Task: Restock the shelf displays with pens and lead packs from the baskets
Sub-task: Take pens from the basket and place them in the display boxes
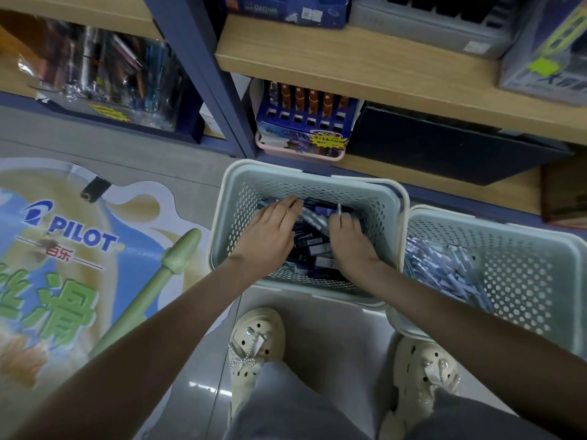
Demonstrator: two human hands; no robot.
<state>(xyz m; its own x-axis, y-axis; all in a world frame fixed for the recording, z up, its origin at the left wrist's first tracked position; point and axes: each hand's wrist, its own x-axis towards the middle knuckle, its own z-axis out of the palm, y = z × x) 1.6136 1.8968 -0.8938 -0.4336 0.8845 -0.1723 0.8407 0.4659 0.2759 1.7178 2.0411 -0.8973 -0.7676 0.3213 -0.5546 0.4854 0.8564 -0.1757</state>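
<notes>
Floor sticker [73, 236] left of the basket [365, 198] reads PILOT and 百乐. Dark lead packs [313, 249] inside the basket, print looks like HB. Left hand [270, 231] flat on them, fingers [286, 203] straight; right hand [351, 239] curled into the pile, can't tell if it grips one. Pens [444, 268] fill the second basket [524, 281] just right of it.

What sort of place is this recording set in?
Most likely a stationery shop aisle: wooden shelves hold boxed pen displays, a Pilot pen advert lies underfoot, and baskets of lead packs and pens stand below.
</notes>
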